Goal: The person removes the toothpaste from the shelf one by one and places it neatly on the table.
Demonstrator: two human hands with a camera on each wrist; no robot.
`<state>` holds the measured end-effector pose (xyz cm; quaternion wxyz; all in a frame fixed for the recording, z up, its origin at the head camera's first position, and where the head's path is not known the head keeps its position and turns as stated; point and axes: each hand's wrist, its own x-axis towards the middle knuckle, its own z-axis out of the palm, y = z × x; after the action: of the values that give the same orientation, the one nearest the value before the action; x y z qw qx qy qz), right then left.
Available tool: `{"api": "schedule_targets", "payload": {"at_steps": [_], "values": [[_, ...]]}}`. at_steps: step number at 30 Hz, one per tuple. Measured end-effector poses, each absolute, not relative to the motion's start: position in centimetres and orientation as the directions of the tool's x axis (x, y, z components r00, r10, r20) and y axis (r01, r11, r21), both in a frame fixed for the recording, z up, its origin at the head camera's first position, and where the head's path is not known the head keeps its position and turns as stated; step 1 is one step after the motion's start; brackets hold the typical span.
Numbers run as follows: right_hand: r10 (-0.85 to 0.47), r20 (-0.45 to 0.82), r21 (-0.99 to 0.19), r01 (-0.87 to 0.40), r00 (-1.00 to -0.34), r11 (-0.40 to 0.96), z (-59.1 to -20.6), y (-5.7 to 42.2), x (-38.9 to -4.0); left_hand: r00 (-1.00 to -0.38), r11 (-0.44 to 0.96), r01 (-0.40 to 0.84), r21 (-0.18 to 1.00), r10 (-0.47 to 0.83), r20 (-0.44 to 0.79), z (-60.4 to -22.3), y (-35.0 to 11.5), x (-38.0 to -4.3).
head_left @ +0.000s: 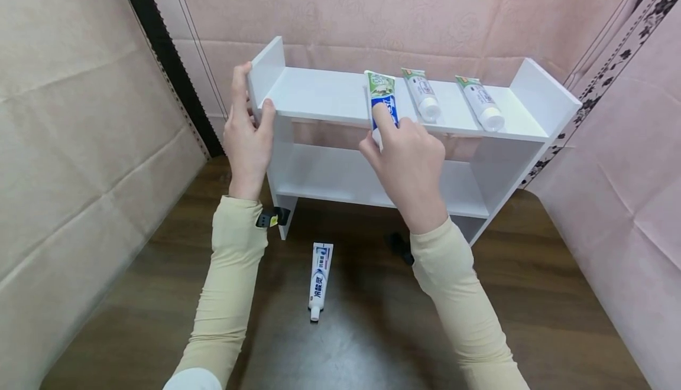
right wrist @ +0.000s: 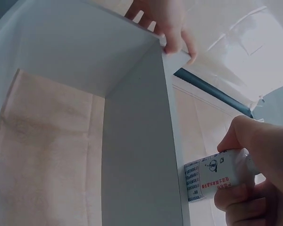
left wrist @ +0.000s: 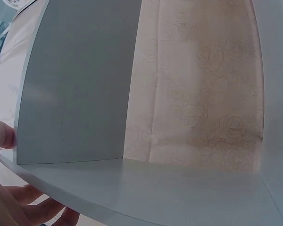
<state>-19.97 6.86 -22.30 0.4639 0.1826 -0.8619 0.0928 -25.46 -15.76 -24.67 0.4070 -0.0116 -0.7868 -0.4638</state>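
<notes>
A white two-tier shelf (head_left: 324, 91) stands on the table. My left hand (head_left: 247, 142) grips its left end panel near the top board, thumb toward the front, fingers around the outer side. My right hand (head_left: 409, 159) pinches a blue and green toothpaste tube (head_left: 382, 85) by its cap end over the top board's front edge. In the right wrist view, printed text shows on that tube (right wrist: 212, 174), its flat end at the board's edge. Two white toothpaste tubes with green ends, one in the middle (head_left: 422, 94) and one farther right (head_left: 482, 103), lie on the top board, caps forward.
A white and blue toothpaste tube (head_left: 320, 275) lies on the dark wooden table (head_left: 340, 354) in front of the shelf, cap toward me. Pale pink cloth (head_left: 372, 12) hangs behind the shelf, with more cloth at both sides.
</notes>
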Motion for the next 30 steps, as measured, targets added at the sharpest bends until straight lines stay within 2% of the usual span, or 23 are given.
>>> {"api": "schedule_targets", "payload": {"at_steps": [24, 30], "values": [[-0.247, 0.858, 0.020, -0.450, -0.451, 0.893, -25.5, 8.0, -15.4, -0.648, 0.569, 0.423, 0.705, -0.355, 0.674, -24.9, -15.8, -25.6], [-0.216, 0.868, -0.062, -0.531, -0.446, 0.845, -26.3, 9.4, -15.0, -0.660, 0.568, 0.405, 0.717, -0.361, 0.659, -24.8, -15.8, -25.6]]}}
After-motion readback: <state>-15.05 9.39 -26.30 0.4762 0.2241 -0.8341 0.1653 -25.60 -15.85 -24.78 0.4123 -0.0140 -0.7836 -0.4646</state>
